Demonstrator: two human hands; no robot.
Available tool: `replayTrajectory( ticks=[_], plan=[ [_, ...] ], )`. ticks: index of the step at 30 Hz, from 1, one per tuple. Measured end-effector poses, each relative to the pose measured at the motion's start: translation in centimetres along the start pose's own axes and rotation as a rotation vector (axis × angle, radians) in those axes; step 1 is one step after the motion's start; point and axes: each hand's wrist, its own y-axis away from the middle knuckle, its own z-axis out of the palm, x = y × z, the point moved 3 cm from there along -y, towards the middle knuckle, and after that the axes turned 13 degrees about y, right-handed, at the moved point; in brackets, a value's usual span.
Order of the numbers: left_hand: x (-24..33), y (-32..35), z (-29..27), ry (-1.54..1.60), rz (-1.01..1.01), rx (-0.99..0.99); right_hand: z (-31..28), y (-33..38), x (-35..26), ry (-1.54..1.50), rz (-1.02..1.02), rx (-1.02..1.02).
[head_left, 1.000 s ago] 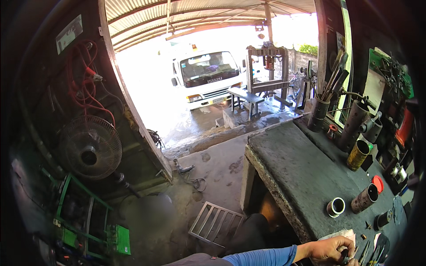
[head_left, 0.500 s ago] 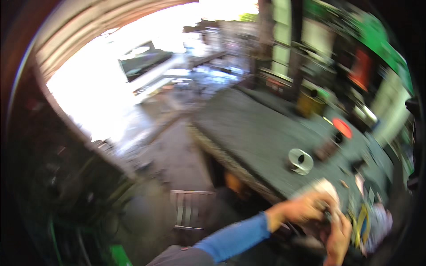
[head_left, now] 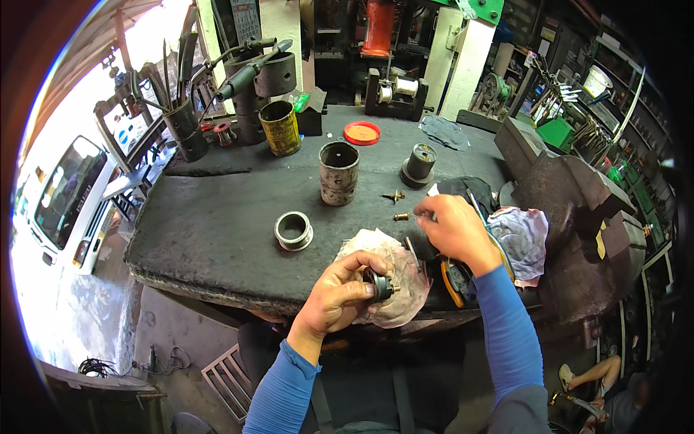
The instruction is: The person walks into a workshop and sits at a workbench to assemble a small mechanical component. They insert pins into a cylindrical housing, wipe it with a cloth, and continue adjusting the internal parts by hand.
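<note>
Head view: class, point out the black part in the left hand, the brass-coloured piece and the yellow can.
Black part point(head_left: 378, 286), head view: its dark body.
Brass-coloured piece point(head_left: 401, 217), head view: its middle.
Yellow can point(head_left: 283, 137), head view: its outer wall.

A yellow can point(head_left: 280, 130) stood past the left grip point(head_left: 345, 291). Far left of that grip was a white truck point(head_left: 70, 199). Well to the grip's right sat a big vise point(head_left: 567, 246).

Lettering stands on the white truck point(head_left: 70, 189), small numbers on the calendar point(head_left: 246, 20), unclear print on the yellow can point(head_left: 280, 133)
</note>
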Motion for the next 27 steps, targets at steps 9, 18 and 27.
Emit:
replayTrajectory(
  ticks=[9,18,27],
  plan=[
    [0.6,-0.2,1.3,-0.037,0.101,-0.012,4.7,-3.3,0.7,0.059,-0.022,-0.077],
    [-1.2,-0.2,4.0,-1.387,0.728,0.345,0.0,3.6,-1.3,-0.426,0.031,0.29],
    [-1.9,0.8,4.2,-1.685,0.668,0.495,-1.7,13.1,-4.2,-0.561,0.008,0.371]
  ],
)
